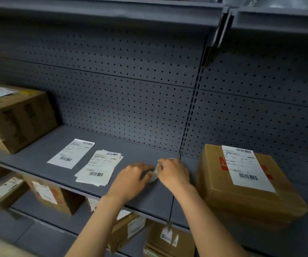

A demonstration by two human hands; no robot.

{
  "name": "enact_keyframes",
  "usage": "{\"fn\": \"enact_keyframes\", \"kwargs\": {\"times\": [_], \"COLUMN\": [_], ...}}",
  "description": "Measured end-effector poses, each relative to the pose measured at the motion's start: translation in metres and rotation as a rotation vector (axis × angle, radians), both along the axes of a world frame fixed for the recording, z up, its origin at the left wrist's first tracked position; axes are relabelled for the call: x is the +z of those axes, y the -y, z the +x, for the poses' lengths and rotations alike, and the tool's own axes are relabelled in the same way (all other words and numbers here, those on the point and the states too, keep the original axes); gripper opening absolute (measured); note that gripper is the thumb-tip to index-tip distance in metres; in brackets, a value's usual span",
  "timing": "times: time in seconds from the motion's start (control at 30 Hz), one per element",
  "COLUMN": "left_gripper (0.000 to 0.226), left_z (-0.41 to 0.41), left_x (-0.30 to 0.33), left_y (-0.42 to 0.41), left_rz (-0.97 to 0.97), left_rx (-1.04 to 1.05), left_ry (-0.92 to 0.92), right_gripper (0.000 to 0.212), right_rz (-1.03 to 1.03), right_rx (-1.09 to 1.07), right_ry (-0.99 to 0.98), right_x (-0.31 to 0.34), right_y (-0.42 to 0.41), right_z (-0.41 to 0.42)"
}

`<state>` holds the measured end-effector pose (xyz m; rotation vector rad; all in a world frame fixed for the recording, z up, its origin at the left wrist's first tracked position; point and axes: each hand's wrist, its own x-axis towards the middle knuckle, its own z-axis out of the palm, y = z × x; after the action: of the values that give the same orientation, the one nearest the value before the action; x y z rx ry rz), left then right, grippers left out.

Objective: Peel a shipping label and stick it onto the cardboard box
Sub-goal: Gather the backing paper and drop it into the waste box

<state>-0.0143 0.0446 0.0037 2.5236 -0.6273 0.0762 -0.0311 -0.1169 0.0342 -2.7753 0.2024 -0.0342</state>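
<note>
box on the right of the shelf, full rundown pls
The cardboard box is brown, closed, and sits flat on the grey shelf, right of the upright. A white shipping label with barcodes at top and bottom lies stuck along its top face, covering part of some red printed lettering. Its lower front looks a little crushed. The right hand works beside it, not clearly touching it; the left hand is farther off.

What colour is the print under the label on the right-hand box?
Red block print on the brown cardboard box, partly covered by the white label; head view.
</note>
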Motion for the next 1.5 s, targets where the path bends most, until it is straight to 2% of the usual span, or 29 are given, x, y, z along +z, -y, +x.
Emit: {"fn": "enact_keyframes", "kwargs": {"times": [0.1, 0.2, 0.37, 0.43, 0.5, 0.63, 0.7, 0.77, 0.87, 1.0, 1.23, 1.3, 1.43, 1.5], "left_gripper": [0.031, 0.035, 0.034, 0.032, 0.03, 0.038, 0.041, 0.032, 0.017, 0.018, 0.021, 0.019, 0.016, 0.016], "left_z": [-0.001, 0.001, 0.005, 0.004, 0.001, -0.008, -0.014, -0.019, -0.026, -0.041, -0.089, -0.108, -0.149, -0.173], "left_x": [-0.015, -0.028, -0.04, -0.04, -0.035, -0.021, -0.013, -0.005, -0.001, 0.007, 0.012, 0.011, 0.01, 0.012], "left_y": [0.007, 0.009, 0.01, 0.012, 0.013, 0.011, 0.009, 0.004, -0.011, -0.038, -0.103, -0.123, -0.165, -0.183], "left_rz": [-0.058, -0.027, -0.055, -0.107, -0.174, -0.376, -0.464, -0.517, -0.519, -0.541, -0.555, -0.562, -0.613, -0.673], "left_rx": [-0.033, -0.074, -0.017, 0.029, 0.086, 0.227, 0.271, 0.318, 0.387, 0.507, 0.721, 0.8, 0.966, 1.04], "left_ry": [-0.025, -0.021, 0.001, -0.015, -0.052, -0.102, -0.131, -0.133, -0.089, -0.043, 0.045, 0.065, 0.106, 0.136], "right_gripper": [0.031, 0.033, 0.028, 0.018, 0.01, 0.016, 0.015, 0.016, 0.018, 0.019, 0.043, 0.04, 0.018, 0.02], "right_rz": [-0.018, -0.01, 0.001, 0.113, 0.315, 0.721, 0.797, 0.844, 0.879, 0.895, 0.85, 0.822, 0.759, 0.699], "right_rx": [-0.028, -0.078, -0.156, -0.179, -0.182, -0.139, -0.11, -0.082, -0.029, 0.089, 0.356, 0.447, 0.659, 0.745], "right_ry": [-0.018, 0.005, 0.045, 0.075, 0.12, 0.157, 0.161, 0.177, 0.186, 0.153, 0.099, 0.122, 0.15, 0.15], "right_x": [-0.016, -0.024, -0.017, -0.014, -0.016, -0.016, -0.013, -0.01, -0.005, -0.003, -0.007, -0.006, -0.013, -0.016], "right_y": [0.002, 0.005, 0.001, 0.001, 0.002, -0.001, -0.005, -0.012, -0.025, -0.052, -0.119, -0.142, -0.193, -0.218], "right_z": [0.001, 0.001, -0.002, -0.003, -0.002, 0.002, 0.002, 0.002, 0.001, -0.004, -0.02, -0.029, -0.05, -0.063]}}
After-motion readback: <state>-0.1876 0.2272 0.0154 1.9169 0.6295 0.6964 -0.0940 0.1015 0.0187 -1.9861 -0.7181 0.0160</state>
